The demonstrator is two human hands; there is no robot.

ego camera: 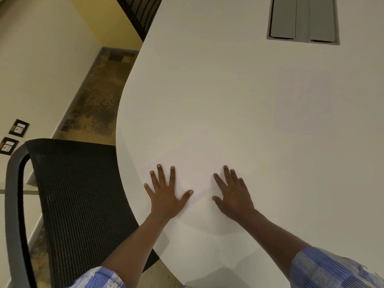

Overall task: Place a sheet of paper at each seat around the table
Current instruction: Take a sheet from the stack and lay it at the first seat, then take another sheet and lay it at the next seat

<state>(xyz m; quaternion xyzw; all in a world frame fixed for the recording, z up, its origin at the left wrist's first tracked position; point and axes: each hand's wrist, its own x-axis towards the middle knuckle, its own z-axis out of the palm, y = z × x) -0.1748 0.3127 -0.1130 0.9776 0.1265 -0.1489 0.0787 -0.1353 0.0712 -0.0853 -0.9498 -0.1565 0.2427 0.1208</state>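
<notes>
A white sheet of paper [197, 163] lies flat on the white table [207, 80], near its curved left edge and beside a black mesh chair [79, 194]. My left hand [166, 196] rests palm down on the sheet's near left part, fingers spread. My right hand [232, 196] presses flat on its near right part, fingers also spread. Neither hand grips anything. A second white sheet [303, 102] lies flat further right on the table, faint against the tabletop.
A grey cable hatch [303, 19] is set into the table at the far right. Another black chair back [141, 11] stands at the far left edge. Patterned carpet [99, 96] and a wall with two sockets [14, 134] lie to the left.
</notes>
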